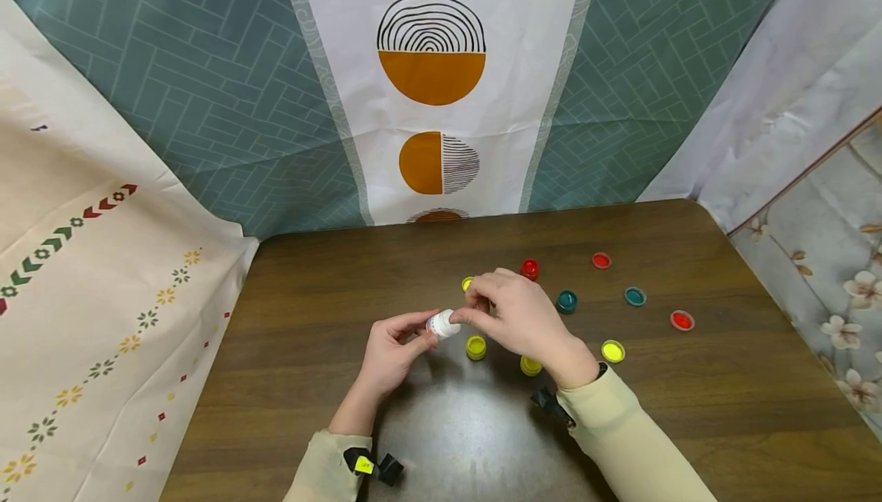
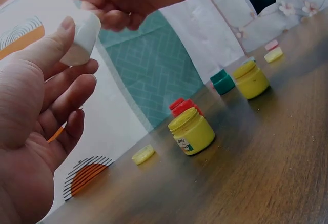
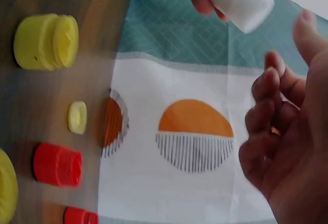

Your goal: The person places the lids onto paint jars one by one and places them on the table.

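Note:
A small white jar (image 1: 441,324) with a printed label is pinched between the thumb and fingers of my left hand (image 1: 391,353), raised over the table. My right hand (image 1: 513,314) hovers just right of the jar, its thumb close to the white end. In the right wrist view a gap separates the right thumb from its loosely bent fingers, and the white jar (image 3: 241,3) is apart from them. Beneath the hands stand a yellow paint jar (image 1: 475,347) and another yellow jar (image 1: 530,366), both uncapped.
Beyond the right hand are a red jar (image 1: 529,269) and a green jar (image 1: 566,302). Loose lids lie to the right: a red lid (image 1: 602,260), a green lid (image 1: 635,296) and a yellow lid (image 1: 612,351) among them. A patterned curtain (image 1: 441,119) hangs behind the table.

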The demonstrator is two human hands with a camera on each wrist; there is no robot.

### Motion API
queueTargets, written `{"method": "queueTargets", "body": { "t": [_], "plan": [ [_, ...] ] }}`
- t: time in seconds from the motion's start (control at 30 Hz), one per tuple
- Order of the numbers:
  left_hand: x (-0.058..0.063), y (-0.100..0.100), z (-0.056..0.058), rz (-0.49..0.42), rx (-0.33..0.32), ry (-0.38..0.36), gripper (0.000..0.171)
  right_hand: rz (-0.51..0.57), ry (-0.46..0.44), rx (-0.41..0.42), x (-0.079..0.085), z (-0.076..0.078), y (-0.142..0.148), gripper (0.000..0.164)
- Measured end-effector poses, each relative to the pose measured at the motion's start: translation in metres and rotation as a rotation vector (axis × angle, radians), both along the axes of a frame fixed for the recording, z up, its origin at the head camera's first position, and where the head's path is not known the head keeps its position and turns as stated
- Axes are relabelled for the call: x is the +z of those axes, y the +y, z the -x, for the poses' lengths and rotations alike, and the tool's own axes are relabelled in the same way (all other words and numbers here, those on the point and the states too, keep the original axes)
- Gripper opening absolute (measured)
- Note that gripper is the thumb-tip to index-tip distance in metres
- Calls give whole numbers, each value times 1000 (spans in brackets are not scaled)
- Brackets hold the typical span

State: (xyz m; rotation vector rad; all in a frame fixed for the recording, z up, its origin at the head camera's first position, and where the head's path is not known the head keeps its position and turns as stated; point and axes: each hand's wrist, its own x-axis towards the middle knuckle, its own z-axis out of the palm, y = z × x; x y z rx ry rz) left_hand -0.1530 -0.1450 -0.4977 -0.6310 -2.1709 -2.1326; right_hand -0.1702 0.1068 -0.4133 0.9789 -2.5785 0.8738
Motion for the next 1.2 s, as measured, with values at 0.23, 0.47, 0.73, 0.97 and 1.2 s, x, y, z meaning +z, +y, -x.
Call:
{"method": "queueTargets", "body": {
  "t": [0.23,0.47,0.73,0.97,1.2],
  "plan": [
    [-1,1,1,0,-8,-19,30,75,29,261,5,7,11,54],
    [-2,0,0,9,-27,-44,29,57,120,335,1,8,7,46],
    [-1,0,0,15,-37,-41,28,85,131,330,-5,10,5,38],
    [-3,0,0,1,-45,-13,29,23,159,255,-4,9,4,38],
    [-3,0,0,-5,-47,-13,31,-31,149,170,-6,8,0,38]
  ]
}}
